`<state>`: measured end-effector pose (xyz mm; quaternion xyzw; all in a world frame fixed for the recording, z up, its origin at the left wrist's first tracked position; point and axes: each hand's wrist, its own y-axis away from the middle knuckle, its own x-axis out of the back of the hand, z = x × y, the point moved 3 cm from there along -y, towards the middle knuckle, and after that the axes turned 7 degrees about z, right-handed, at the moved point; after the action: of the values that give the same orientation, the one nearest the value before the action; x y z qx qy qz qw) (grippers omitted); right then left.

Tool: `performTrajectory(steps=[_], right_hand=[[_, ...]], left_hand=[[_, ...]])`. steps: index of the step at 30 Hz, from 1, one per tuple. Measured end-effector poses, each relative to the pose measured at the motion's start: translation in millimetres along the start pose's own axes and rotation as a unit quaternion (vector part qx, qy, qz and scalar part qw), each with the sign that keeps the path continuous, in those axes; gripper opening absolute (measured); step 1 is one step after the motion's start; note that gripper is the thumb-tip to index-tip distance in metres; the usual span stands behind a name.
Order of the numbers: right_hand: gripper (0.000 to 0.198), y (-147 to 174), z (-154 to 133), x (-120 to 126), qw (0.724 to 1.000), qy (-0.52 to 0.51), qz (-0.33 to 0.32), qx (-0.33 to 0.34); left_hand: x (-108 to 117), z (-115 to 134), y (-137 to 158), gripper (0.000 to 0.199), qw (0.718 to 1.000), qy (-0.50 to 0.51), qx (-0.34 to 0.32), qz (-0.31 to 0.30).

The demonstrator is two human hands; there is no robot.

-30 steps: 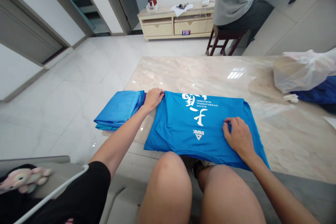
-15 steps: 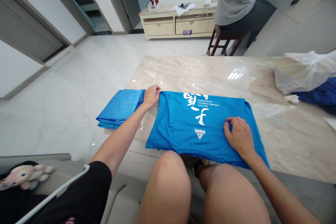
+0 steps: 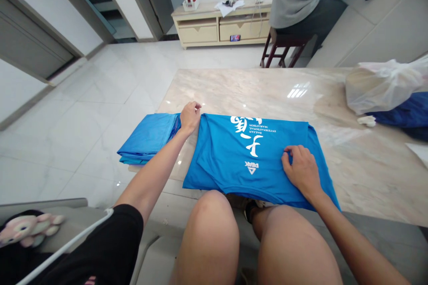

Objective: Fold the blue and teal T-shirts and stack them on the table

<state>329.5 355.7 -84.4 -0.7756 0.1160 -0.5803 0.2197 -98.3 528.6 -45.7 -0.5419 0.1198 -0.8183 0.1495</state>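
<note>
A blue shirt (image 3: 217, 151) with white lettering lies folded on the marble-patterned table (image 3: 214, 89), its near edge hanging toward my knees. My left hand (image 3: 190, 118) is at the shirt's far left corner, fingers loosely bent and apart, with no cloth visibly gripped. It sits between the shirt and a stack of folded blue clothes (image 3: 147, 136), part of which my forearm hides. On the right part of the shirt rests my right hand (image 3: 302, 169), its bent fingertips against the fabric and a gap showing between thumb and forefinger.
A white plastic bag (image 3: 377, 89) and dark blue cloth (image 3: 401, 113) lie on the table's right side. Beyond the table, a person in a grey shirt (image 3: 297, 0) sits on a wooden stool (image 3: 284, 46). A low cabinet (image 3: 199, 33) stands against the wall.
My left hand has lifted slightly away from the shirt's corner. The right hand keeps its place on the shirt. The whole view has shifted a little.
</note>
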Motion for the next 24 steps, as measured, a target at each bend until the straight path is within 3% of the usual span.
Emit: performTrajectory(steps=[2,6,9,12,15,18,21,24], right_hand=[[0.018,0,0,0,1.0,0.002,0.002,0.001],[0.016,0,0,0,1.0,0.0,0.003,-0.001],[0.016,0,-1,0,1.0,-0.006,0.001,-0.006],[0.016,0,0,0,1.0,-0.01,0.0,-0.005],[0.017,0,1,-2,1.0,-0.008,0.001,-0.005],[0.017,1,1,-3,1.0,-0.001,0.002,-0.004],[0.016,2,-1,-3,1.0,0.003,0.003,-0.003],[0.016,1,-3,-2,1.0,0.004,0.003,-0.012]], left_hand=[[1,8,10,0.032,0.999,0.006,-0.041,-0.006],[-10,30,44,0.046,0.975,-0.011,-0.185,-0.121],[-14,27,63,0.059,0.98,-0.076,-0.11,-0.147],[-9,20,72,0.064,0.986,-0.124,-0.009,-0.116],[-5,28,79,0.065,0.992,-0.094,-0.038,-0.077],[-11,45,86,0.067,0.987,-0.041,-0.109,-0.114],[-18,53,88,0.072,0.984,-0.057,-0.06,-0.16],[-15,61,86,0.075,0.983,-0.099,-0.003,-0.152]])
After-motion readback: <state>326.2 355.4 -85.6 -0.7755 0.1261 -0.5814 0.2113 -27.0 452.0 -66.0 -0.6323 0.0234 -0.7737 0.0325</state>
